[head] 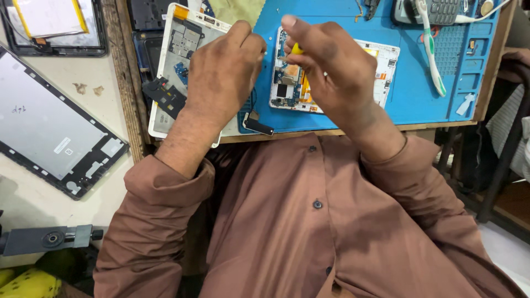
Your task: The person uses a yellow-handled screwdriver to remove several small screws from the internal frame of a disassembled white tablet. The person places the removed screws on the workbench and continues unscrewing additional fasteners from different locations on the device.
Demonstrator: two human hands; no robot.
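My left hand (pixel 221 72) rests with curled fingers on the left edge of an opened white phone frame (pixel 386 66) that lies on a blue work mat (pixel 419 94). The phone's circuit board (pixel 287 83) shows between my hands. My right hand (pixel 331 69) is closed around a yellow-handled tool (pixel 297 48), held over the board; its tip is hidden by my fingers. A second opened white device (pixel 185 38) lies under my left wrist, partly off the mat.
A toothbrush (pixel 433 49) and a grey calculator (pixel 441 10) lie at the mat's far right. A large tablet back panel (pixel 49 132) lies on the left table, another tablet (pixel 52 25) beyond it. A small black part (pixel 259 124) sits at the mat's near edge.
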